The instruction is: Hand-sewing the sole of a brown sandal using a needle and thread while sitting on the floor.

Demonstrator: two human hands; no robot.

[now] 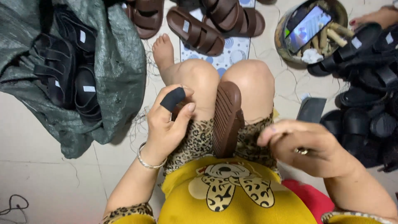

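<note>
Looking down through the head camera, I see a brown sandal (226, 118) standing sole-up between the knees, its ribbed tread facing me and its long axis running from the lap out toward the knees. My left hand (168, 124) sits just beside it on the left, touching the sandal's far edge near the knee; the forefinger wears a black finger guard (173, 98), and the thumb and fingers are pinched together around something small that I cannot make out. My right hand (309, 143) hovers on the other side, near the sandal's lower half but apart from it, fingers curled loosely and blurred, so I cannot tell whether it holds anything. The left hand is the nearer of the two.

Around me is a pale tiled floor (49, 182). A grey-green woven sack (120, 62) to the left holds black sandals (68, 70). More brown sandals (199, 29) lie ahead on a patterned mat (238, 52). To the right, a round basket (286, 47) carries a phone (309, 27), and a pile of black sandals (365, 116) spreads beside it.
</note>
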